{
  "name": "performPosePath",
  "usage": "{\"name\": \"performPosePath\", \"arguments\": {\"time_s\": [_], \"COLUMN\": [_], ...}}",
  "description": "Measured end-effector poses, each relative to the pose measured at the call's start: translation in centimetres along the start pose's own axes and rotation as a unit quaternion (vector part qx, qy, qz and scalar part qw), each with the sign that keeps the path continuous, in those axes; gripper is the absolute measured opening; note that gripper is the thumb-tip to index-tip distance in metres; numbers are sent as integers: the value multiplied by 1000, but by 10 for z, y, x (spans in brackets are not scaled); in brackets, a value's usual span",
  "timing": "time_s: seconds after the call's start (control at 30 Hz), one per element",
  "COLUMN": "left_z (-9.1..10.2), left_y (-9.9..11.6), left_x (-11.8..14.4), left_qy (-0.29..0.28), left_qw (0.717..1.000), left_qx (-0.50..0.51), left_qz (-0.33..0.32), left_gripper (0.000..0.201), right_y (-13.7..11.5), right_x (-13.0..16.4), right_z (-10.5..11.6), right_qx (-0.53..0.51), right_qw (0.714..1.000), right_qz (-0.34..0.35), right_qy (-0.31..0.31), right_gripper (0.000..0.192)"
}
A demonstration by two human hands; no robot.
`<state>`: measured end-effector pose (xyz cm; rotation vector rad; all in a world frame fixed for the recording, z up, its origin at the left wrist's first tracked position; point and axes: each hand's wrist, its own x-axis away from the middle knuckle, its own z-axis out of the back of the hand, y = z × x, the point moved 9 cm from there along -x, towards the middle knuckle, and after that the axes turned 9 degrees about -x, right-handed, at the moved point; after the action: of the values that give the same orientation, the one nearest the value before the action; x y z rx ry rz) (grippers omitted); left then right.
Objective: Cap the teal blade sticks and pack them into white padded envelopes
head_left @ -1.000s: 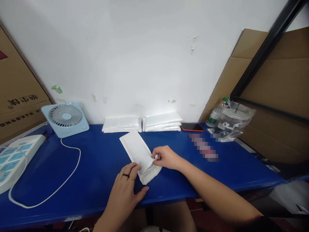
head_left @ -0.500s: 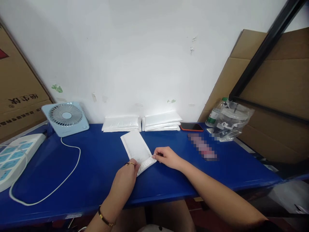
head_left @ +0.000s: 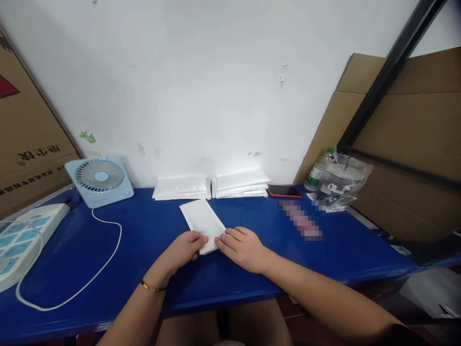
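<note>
A white padded envelope [head_left: 203, 218] lies slantwise on the blue table, its near end between my two hands. My left hand [head_left: 185, 247] grips its lower left corner, thumb on top and the other fingers curled at the edge. On the right side, my right hand [head_left: 245, 247] is closed over the near right corner, fingertips pressed on the surface. The near end looks folded over, though my fingers partly cover it. Behind it lie two stacks of similar white padded envelopes, a left stack [head_left: 182, 186] and a right stack [head_left: 240, 183], against the wall.
A light blue fan [head_left: 99, 180] and a white power strip [head_left: 32, 240] stand left, with a white cable [head_left: 117, 240] looping across the blue table [head_left: 144, 278]. Rightward are a phone [head_left: 284, 191], a blurred-out item [head_left: 300, 220], a bottle [head_left: 315, 175] and a bagged container [head_left: 342, 182].
The near end of the envelope, earlier a narrow flap pinched at both corners, now looks folded over and shorter. Both hands have turned inward, with my right hand pressing over the edge.
</note>
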<state>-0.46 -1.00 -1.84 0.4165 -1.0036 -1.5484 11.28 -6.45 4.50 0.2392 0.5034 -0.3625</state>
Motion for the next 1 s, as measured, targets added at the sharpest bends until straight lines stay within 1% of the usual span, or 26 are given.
{"name": "performPosePath", "arguments": {"time_s": [0.07, 0.1, 0.13, 0.17, 0.23, 0.27, 0.3, 0.33, 0.37, 0.4, 0.43, 0.47, 0.5, 0.53, 0.57, 0.6, 0.63, 0.7, 0.77, 0.8, 0.83, 0.87, 0.9, 0.93, 0.97, 1.0], "left_z": [-7, -8, -6, -1, 21, 37, 52, 67, 79, 91, 103, 115, 128, 141, 153, 161, 165, 162, 154, 152, 151, 151, 152, 153, 155, 156], "left_y": [4, 8, 12, 14, 12, 7, 0, -8, -15, -19, -22, -22, -19, -14, -8, -1, 8, 18, 13, 6, -2, -10, -17, -22, -25, -26], "left_x": [2, 4, 7, 9, 17, 22, 27, 32, 34, 34, 32, 28, 25, 22, 18, 14, 7, -17, -46, -59, -71, -82, -91, -98, -103, -105], "left_qy": [-36, -38, -25, 5, 106, 169, 227, 274, 305, 322, 333, 344, 361, 386, 420, 450, 465, 448, 403, 382, 363, 345, 330, 320, 314, 310], "left_qw": [995, 991, 985, 978, 952, 933, 912, 892, 879, 873, 875, 882, 890, 896, 894, 885, 870, 839, 822, 820, 823, 828, 834, 838, 840, 840], "left_qx": [95, 130, 166, 205, 279, 309, 332, 348, 357, 355, 341, 310, 259, 189, 103, 0, -100, -274, -380, -410, -427, -434, -437, -438, -439, -441], "left_qz": [-9, -20, -32, -45, -69, -78, -83, -85, -84, -85, -88, -94, -102, -112, -118, -123, -132, -142, -131, -116, -98, -80, -68, -61, -60, -63], "left_gripper": [41, 41, 39, 38, 35, 35, 36, 37, 37, 37, 38, 40, 42, 46, 50, 53, 57, 60, 64, 65, 66, 65, 65, 64, 64, 64], "right_y": [6, 10, 15, 21, 41, 57, 74, 93, 111, 126, 140, 153, 166, 177, 186, 194, 201, 210, 216, 218, 219, 217, 213, 205, 196, 188], "right_x": [0, 1, 1, 2, 5, 7, 10, 13, 13, 7, -3, -15, -29, -44, -60, -76, -89, -108, -115, -116, -119, -124, -132, -142, -150, -156], "right_z": [-3, -3, -1, 5, 23, 33, 41, 45, 45, 38, 30, 19, 7, -7, -22, -35, -47, -67, -77, -78, -77, -75, -75, -78, -84, -93], "right_qx": [-15, -32, -53, -78, -140, -176, -220, -267, -317, -379, -428, -459, -474, -475, -465, -439, -429, -405, -372, -346, -307, -258, -204, -150, -101, -65], "right_qw": [999, 998, 996, 991, 972, 950, 919, 877, 829, 785, 747, 718, 698, 690, 697, 712, 717, 728, 741, 754, 781, 819, 864, 907, 940, 958], "right_qz": [-34, -54, -78, -105, -176, -225, -277, -330, -375, -397, -409, -422, -440, -458, -475, -493, -503, -516, -527, -528, -518, -493, -449, -390, -325, -271], "right_qy": [-6, -9, -5, 9, 74, 124, 175, 225, 267, 287, 302, 311, 308, 296, 269, 239, 224, 200, 187, 180, 167, 141, 101, 48, -10, -64], "right_gripper": [27, 27, 28, 28, 26, 25, 23, 23, 25, 28, 31, 35, 37, 39, 38, 38, 35, 31, 35, 41, 46, 48, 49, 49, 52, 58]}}
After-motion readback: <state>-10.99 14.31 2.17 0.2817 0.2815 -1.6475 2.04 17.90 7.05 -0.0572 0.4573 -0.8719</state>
